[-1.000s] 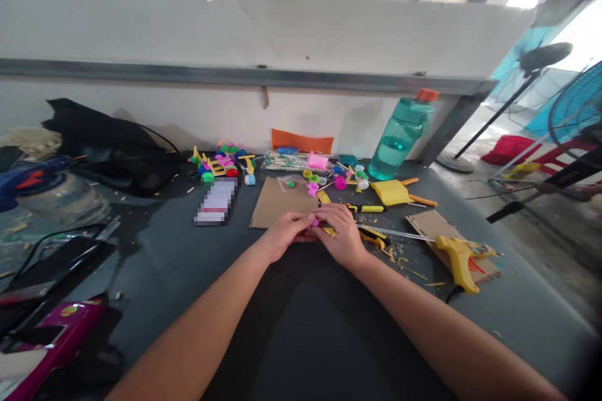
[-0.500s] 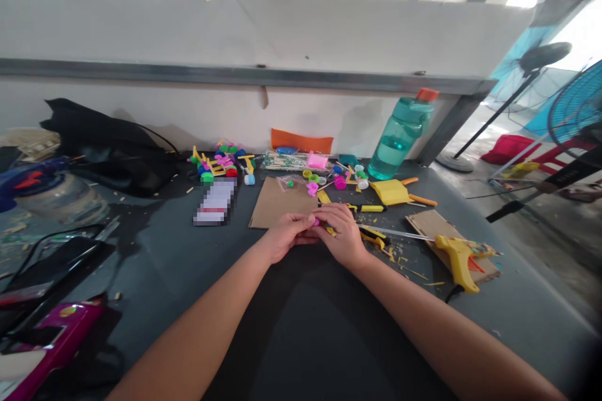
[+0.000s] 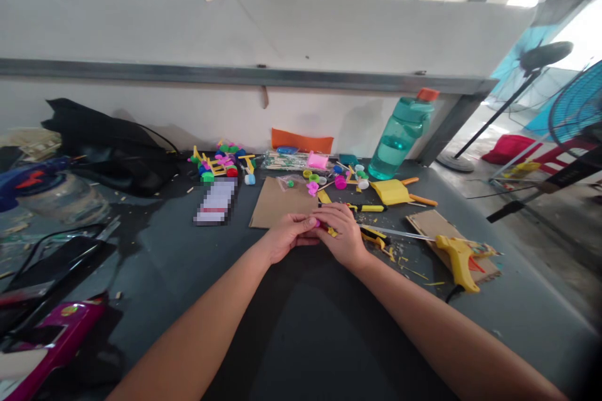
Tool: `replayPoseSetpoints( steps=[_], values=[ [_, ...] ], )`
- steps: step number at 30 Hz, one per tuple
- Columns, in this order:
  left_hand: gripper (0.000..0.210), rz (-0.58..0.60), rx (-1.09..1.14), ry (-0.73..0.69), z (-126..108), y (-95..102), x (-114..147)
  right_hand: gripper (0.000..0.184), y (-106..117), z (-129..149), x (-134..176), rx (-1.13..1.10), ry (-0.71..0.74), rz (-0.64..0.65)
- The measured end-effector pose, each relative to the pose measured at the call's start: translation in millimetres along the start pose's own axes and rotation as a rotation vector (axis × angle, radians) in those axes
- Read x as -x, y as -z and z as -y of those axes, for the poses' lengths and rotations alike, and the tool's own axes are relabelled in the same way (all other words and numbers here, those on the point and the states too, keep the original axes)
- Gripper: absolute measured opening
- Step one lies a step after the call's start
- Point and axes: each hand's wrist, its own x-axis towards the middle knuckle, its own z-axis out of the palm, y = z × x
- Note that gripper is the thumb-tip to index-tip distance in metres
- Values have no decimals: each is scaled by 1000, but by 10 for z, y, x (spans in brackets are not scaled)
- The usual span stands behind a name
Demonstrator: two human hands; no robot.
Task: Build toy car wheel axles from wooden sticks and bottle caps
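Observation:
My left hand and my right hand meet at the near edge of a brown cardboard piece. Between their fingertips they pinch a small pink piece of what looks like modelling clay, mostly covered by the fingers. Both hands are closed around it. Just beyond lie a pink clay shape, a small plastic bag and several little coloured tubs. A yellow-handled cutter rests right of my right hand, among yellow scraps.
A yellow glue gun lies on cardboard at the right. Behind stands a teal water bottle. Left are a phone, colourful clay-and-stick models, a black bag and a clear jar. A low partition closes the back.
Almost nothing differs. My hands stay together on the pink piece, with only a slight shift of the fingers.

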Motion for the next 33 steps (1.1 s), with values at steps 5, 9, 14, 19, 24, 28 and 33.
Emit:
replayPoseSetpoints(
  steps=[5, 9, 14, 19, 24, 28, 33],
  values=[
    [24, -37, -4, -7, -1, 1, -5, 27, -5, -1, 10, -26, 9, 22],
    [24, -77, -53, -7, -5, -8, -4, 26, -10, -7, 12, -20, 15, 31],
    [27, -19, -42, -7, 5, -8, 1, 14, -2, -8, -1, -17, -11, -5],
    [19, -66, 12, -22, 30, -3, -23, 23, -11, -8, 11, -42, -34, 15],
    [21, -73, -27, -46, 46, 5, -36, 26, -9, -7, 17, -37, -33, 33],
    [25, -30, 0, -19, 48, 7, -27, 15, 9, -1, -3, -47, -54, 3],
    [21, -58, 25, -16, 40, -11, -20, 20, 4, 1, -2, -66, -74, 10]
  ],
)
